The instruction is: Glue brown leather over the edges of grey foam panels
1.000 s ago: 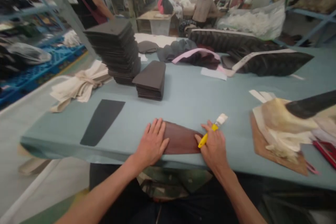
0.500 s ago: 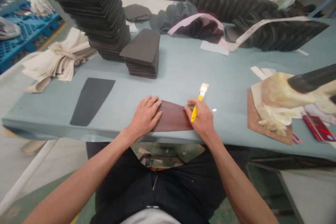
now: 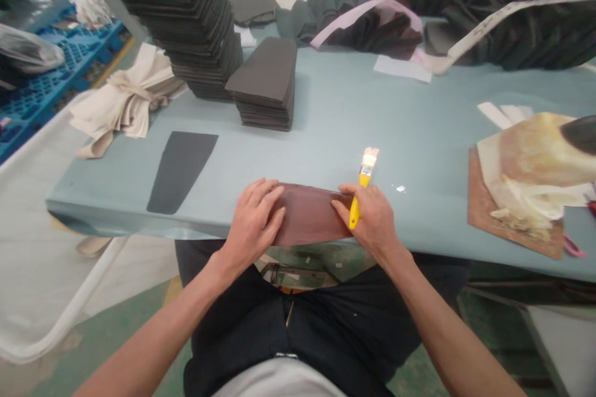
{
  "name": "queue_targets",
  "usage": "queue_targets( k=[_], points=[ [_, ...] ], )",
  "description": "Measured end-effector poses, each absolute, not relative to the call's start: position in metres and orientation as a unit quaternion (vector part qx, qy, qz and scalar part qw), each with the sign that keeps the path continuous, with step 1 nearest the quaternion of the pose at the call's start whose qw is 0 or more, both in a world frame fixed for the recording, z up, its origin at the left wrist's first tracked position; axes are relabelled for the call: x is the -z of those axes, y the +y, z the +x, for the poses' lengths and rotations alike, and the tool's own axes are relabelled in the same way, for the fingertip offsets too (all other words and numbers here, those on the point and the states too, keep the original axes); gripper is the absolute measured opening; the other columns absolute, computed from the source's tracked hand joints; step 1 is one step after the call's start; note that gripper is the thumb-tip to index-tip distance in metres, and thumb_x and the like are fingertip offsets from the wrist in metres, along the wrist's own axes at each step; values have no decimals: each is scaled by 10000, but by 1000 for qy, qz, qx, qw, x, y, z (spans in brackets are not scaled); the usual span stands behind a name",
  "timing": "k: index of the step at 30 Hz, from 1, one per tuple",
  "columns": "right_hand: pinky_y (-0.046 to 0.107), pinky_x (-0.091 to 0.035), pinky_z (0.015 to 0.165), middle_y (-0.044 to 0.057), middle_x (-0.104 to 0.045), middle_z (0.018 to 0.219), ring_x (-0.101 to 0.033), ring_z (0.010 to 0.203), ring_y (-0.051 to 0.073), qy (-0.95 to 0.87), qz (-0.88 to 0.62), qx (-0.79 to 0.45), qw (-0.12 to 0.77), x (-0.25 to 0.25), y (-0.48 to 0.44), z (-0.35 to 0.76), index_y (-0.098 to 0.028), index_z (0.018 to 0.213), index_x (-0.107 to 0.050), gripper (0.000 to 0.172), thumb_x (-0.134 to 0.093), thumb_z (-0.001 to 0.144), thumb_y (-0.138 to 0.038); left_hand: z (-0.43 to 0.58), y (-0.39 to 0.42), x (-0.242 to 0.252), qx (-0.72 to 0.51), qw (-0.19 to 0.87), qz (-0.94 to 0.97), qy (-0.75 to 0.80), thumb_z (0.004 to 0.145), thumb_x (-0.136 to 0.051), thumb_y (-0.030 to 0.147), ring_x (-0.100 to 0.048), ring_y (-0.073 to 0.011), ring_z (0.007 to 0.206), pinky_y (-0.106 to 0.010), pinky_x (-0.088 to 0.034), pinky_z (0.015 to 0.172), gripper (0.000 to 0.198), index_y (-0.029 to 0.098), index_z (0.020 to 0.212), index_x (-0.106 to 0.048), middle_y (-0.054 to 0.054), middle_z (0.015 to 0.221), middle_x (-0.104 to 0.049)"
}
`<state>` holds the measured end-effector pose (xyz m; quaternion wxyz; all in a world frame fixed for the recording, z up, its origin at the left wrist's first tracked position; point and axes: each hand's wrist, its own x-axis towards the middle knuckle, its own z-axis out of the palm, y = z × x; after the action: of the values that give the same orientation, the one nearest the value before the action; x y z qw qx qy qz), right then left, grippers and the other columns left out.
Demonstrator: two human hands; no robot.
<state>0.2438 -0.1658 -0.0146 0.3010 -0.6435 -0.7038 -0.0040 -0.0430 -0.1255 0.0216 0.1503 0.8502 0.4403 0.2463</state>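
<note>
A dark reddish-brown, leather-like panel (image 3: 310, 214) lies across the table's front edge, its near side extending past it. My left hand (image 3: 255, 214) grips the panel's left end, thumb on top and fingers along the far edge. At the right end, my right hand (image 3: 372, 214) touches the panel with thumb and forefinger. That same hand holds a yellow-handled paintbrush (image 3: 364, 183), bristles pointing away from me. To the left, a single dark grey panel (image 3: 181, 170) lies flat on the table.
A short stack of dark panels (image 3: 263, 84) stands beside a tall stack (image 3: 200, 31). Cream fabric strips (image 3: 128, 99) lie tied at left. At right, a glue-crusted container (image 3: 531, 155) sits on a brown board (image 3: 488, 211). Dark pieces (image 3: 512, 37) line the back.
The brown panel has come slightly towards me, over the table edge, with both hands on it. The brush stays in my right hand. The camera view has shifted.
</note>
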Motion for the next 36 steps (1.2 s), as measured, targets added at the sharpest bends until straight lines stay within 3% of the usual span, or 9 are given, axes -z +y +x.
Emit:
queue_targets(
  k=[3, 5, 8, 10, 18, 25, 27, 32, 36],
  points=[
    [416, -481, 849, 101, -776, 1051, -643, 942, 303, -715, -627, 26, 306, 15, -166, 244, -207, 1180, -702, 248, -632, 1069, -417, -63, -166, -30, -320, 227, 741, 546, 1062, -595, 402, -738, -250, 1123, -426, -573, 1065, 269, 205, 1155, -753, -87, 1154, -803],
    [408, -475, 823, 93, -759, 1001, -629, 901, 295, -721, -619, 47, 307, 16, -166, 245, -204, 1168, -705, 249, -628, 1075, -422, -70, -187, -29, -277, 382, 632, 614, 1008, -661, 495, -760, -224, 907, -362, -616, 874, 315, 201, 1063, -758, -57, 978, -804],
    [403, -471, 813, 91, -746, 978, -620, 880, 291, -719, -619, 52, 312, 17, -165, 246, -207, 1159, -708, 262, -623, 1078, -440, -65, -201, -22, -239, 570, 489, 616, 913, -734, 635, -782, -246, 957, -348, -628, 869, 512, 167, 1119, -759, -85, 1033, -820],
    [402, -467, 810, 92, -752, 989, -621, 887, 292, -720, -619, 46, 312, 16, -165, 246, -213, 1156, -707, 260, -624, 1075, -446, -55, -200, -18, -246, 628, 440, 593, 877, -763, 703, -781, -253, 1021, -340, -624, 919, 624, 151, 1167, -760, -100, 1084, -826],
    [403, -476, 884, 73, -775, 1036, -653, 928, 278, -751, -576, 27, 322, 13, -166, 248, -210, 1171, -666, 204, -662, 1062, -382, -36, -187, -23, -270, 697, 331, 576, 701, -883, 816, -748, -169, 777, -234, -602, 683, 777, 128, 1050, -790, -82, 940, -812],
    [408, -473, 876, 77, -765, 1024, -650, 928, 287, -759, -558, 19, 335, 15, -165, 251, -201, 1179, -664, 213, -693, 1046, -365, -34, -165, -39, -224, 682, 385, 580, 671, -859, 848, -704, -180, 713, -246, -579, 548, 861, 108, 1100, -760, -82, 893, -795],
    [410, -475, 878, 77, -767, 1028, -652, 929, 286, -758, -558, 18, 338, 15, -165, 250, -202, 1177, -664, 207, -695, 1045, -359, -31, -158, -41, -220, 674, 401, 580, 695, -854, 819, -698, -184, 717, -260, -581, 567, 815, 109, 1084, -762, -80, 895, -798],
    [416, -483, 853, 81, -767, 1025, -655, 918, 289, -755, -561, 26, 338, 14, -167, 249, -201, 1168, -662, 203, -676, 1058, -371, -22, -145, -44, -230, 659, 444, 561, 742, -885, 677, -761, -244, 963, -311, -609, 883, 678, 113, 1109, -804, -99, 1070, -842],
    [421, -509, 854, 91, -774, 1052, -680, 910, 283, -742, -570, 23, 351, 16, -167, 249, -199, 1184, -660, 245, -650, 1076, -418, -20, -140, -47, -234, 666, 458, 540, 792, -845, 683, -767, -297, 1081, -345, -604, 948, 684, 110, 1164, -811, -111, 1121, -846]
  ],
)
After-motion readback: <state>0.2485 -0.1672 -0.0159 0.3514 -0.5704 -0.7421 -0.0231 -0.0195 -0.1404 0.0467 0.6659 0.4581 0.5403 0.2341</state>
